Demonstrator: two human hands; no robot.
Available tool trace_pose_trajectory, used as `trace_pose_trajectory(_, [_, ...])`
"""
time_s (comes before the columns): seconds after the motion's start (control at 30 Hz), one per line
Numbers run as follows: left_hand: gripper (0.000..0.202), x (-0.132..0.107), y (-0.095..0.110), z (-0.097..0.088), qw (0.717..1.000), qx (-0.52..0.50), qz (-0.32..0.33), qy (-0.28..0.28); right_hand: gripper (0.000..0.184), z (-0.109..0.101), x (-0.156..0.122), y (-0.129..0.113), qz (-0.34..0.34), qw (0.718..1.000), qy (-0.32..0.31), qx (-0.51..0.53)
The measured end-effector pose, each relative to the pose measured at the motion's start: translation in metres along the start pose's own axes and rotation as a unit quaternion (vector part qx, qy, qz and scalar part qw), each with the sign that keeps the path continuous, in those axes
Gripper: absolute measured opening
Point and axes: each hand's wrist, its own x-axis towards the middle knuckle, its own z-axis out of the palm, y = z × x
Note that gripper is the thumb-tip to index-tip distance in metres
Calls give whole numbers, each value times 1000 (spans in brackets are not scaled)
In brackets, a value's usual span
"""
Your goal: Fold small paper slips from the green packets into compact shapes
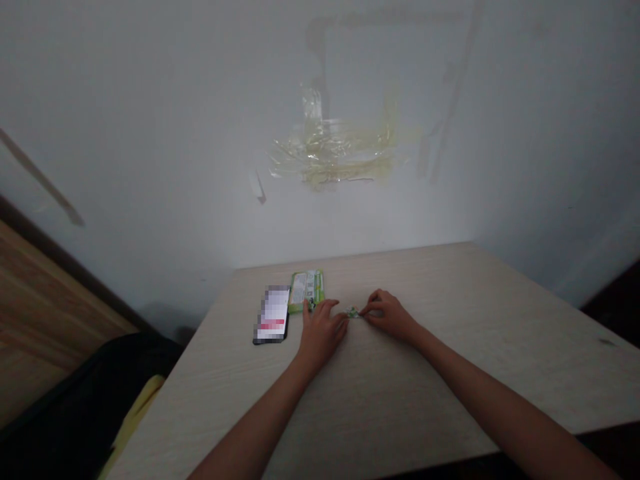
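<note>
A small, flat green-and-white piece point(353, 312) lies at the table's middle, between my two hands; its exact kind is too small to make out. My left hand point(321, 331) has thumb and forefinger together at its left end, while the other fingers spread toward a green-and-white printed packet point(307, 285). From the other side, my right hand point(390, 313) pinches the right end of the piece with closed fingertips. Part of the packet's lower edge is hidden behind my left fingers.
Left of the packet lies a phone point(273, 313) with a lit, blurred screen. The pale wooden table point(425, 407) meets a wall with peeling clear tape point(340, 150). Dark and yellow cloth point(133, 413) sits beyond the table's left edge, near a wooden panel point(30, 300).
</note>
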Motion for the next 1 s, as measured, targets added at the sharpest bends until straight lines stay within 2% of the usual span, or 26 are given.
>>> trace_pose_trajectory(0.13, [25,2,-2,6,1000,-5,-13,-8,16,0,-1,0,-7,1000,1,6])
trace_pose_trajectory(0.37, [19,6,-6,13,998,-34,-37,-39,17,1,-1,-3,1,1000,3,12])
trace_pose_trajectory(0.53, [12,6,-8,14,997,-53,-33,-38,27,5,-1,0,3,1000,18,9])
trace_pose_trajectory(0.73, [10,5,-10,16,996,-77,-41,-32,18,8,-2,1,-7,1000,20,0])
trace_pose_trajectory(1.0, [9,4,-9,14,994,-97,-42,-28,17,9,-2,-7,-14,999,18,33])
